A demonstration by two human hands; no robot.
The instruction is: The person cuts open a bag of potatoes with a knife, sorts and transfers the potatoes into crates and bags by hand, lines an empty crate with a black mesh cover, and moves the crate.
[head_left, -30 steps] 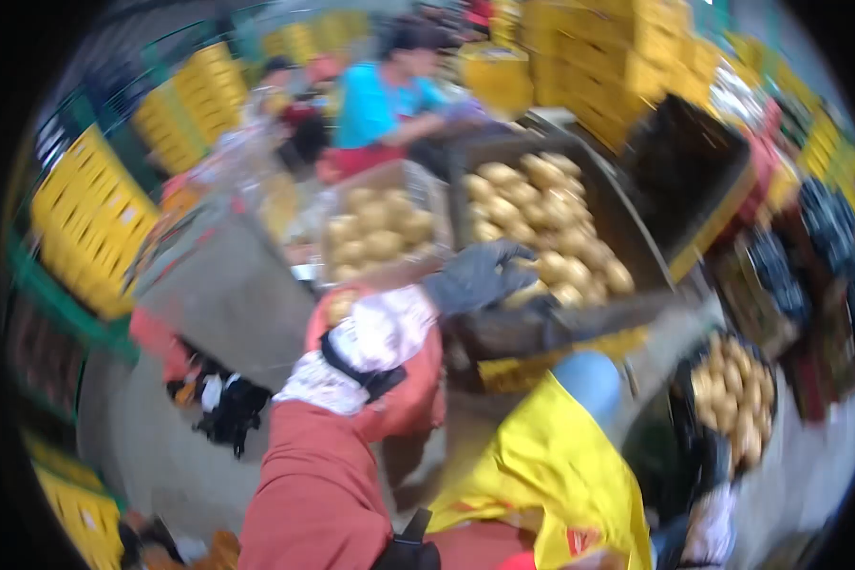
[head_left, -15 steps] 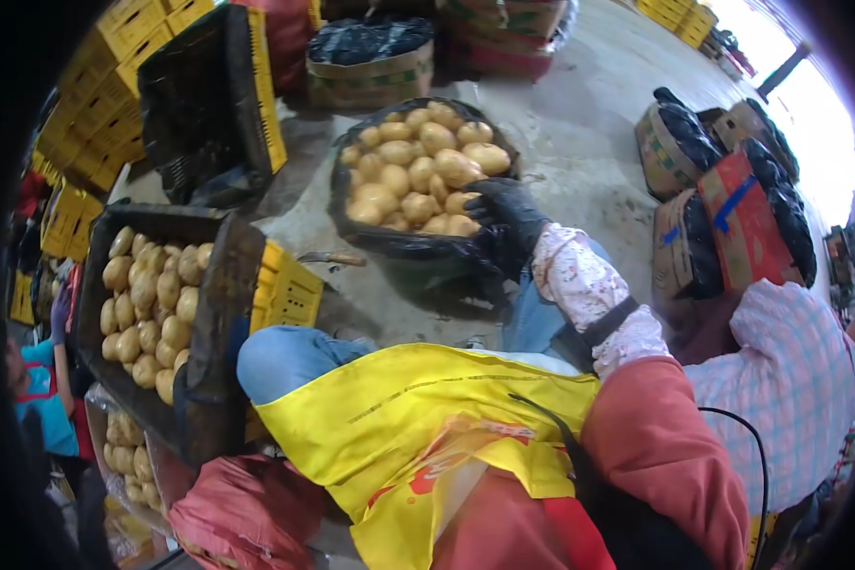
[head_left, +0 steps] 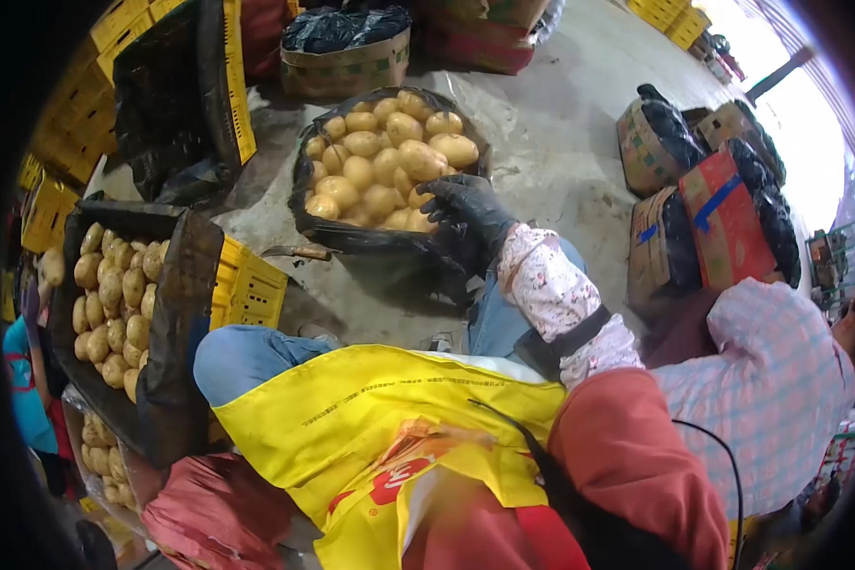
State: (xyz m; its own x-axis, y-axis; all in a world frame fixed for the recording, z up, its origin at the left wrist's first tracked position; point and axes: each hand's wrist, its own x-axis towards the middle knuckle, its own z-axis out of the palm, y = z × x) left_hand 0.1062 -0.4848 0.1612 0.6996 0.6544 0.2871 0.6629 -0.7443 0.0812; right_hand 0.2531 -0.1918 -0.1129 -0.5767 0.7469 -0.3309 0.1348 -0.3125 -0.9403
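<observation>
My right hand [head_left: 467,205], in a black glove, is at the near right rim of a round-looking container lined with black plastic [head_left: 351,236]. Its fingers are apart and reach over the nearest potatoes [head_left: 387,166]; I see nothing held in them. Pale yellow, smooth potatoes fill this container, heaped up in the middle. My left hand is out of view. To the left, a tilted yellow crate with a dark liner [head_left: 176,285] holds browner potatoes [head_left: 116,304].
A wooden-handled knife [head_left: 299,253] lies on the floor between the containers. Plastic-topped cartons stand behind [head_left: 345,71] and right [head_left: 731,223]. A co-worker in a plaid shirt [head_left: 760,380] sits close right. Another in teal [head_left: 30,385] is at far left, near stacked yellow crates [head_left: 71,114].
The whole scene has shifted left as my head turned slightly. My right hand stays at the container's rim, its fingers a little more spread. At far left, a potato now shows by the co-worker's hand.
</observation>
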